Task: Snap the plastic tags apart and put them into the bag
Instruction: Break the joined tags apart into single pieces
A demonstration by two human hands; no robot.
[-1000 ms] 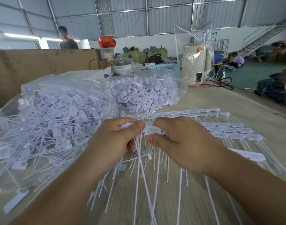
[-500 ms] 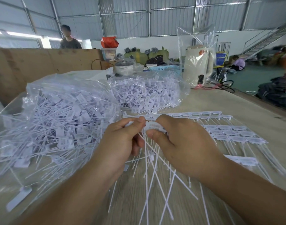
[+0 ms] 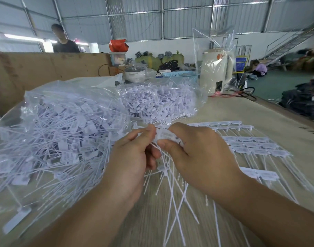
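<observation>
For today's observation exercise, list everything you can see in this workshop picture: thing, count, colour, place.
held tags: one strip, white, pinched between both hands
tag strips: several rows, white, on the table to the right
near bag: one, clear, full of white tags, left
far bag: one, clear, full of tags, centre back
table: one, pale wood
basket: one, light blue, far end
pot: one, white, far end
left hand: grips the tags
right hand: grips the tags
</observation>
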